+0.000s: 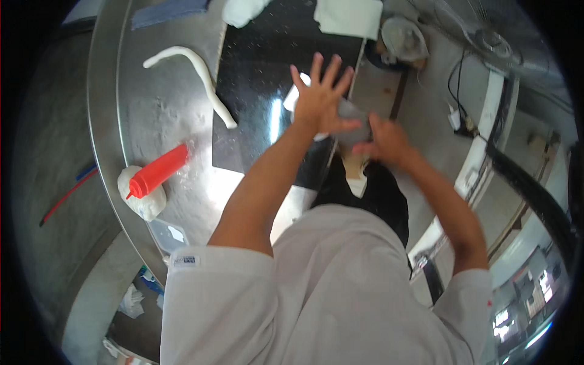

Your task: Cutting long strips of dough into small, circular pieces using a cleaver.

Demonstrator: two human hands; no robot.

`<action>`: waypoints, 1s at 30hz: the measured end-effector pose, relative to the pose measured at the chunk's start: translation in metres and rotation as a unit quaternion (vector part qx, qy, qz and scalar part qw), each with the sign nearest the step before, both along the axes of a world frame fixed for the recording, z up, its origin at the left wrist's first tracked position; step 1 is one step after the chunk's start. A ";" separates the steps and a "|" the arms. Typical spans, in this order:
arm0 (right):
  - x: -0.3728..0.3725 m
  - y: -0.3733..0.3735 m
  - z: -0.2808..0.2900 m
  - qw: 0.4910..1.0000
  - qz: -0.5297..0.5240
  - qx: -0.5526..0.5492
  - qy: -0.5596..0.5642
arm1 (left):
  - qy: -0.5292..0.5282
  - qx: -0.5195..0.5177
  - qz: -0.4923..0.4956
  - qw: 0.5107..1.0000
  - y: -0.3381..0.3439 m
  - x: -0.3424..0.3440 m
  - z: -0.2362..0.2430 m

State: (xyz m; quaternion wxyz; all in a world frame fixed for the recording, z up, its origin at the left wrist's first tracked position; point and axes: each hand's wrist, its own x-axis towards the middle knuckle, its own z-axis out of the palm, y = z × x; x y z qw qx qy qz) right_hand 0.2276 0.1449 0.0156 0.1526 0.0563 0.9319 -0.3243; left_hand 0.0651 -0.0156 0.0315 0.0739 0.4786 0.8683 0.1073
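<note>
Fingers of your L hand [317, 104] are spread apart over the black board's [255, 73] right side, w/ a white piece [293, 97] partly under them; can't tell if the palm presses it. What shows slants up and right, nearest L. Your R hand [389, 141] has its fingers pinched on a grey flat tool [354, 125] at the board's right edge, just beside your L thumb. Left of the board: white rope [205, 77], red btl [159, 171] and, nearer you, clear tub [165, 234]; can't tell what's in btl or tub.
</note>
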 end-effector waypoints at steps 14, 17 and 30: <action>-0.051 0.035 0.010 0.991 0.106 -0.035 -0.073 | 0.042 -0.008 0.101 0.994 0.002 -0.005 -0.012; -0.105 0.069 0.016 0.984 0.176 0.040 -0.005 | 0.072 0.006 0.151 0.986 0.028 -0.026 -0.019; -0.121 0.082 0.011 0.977 0.209 0.003 0.029 | 0.092 0.007 0.176 0.980 0.036 -0.038 -0.021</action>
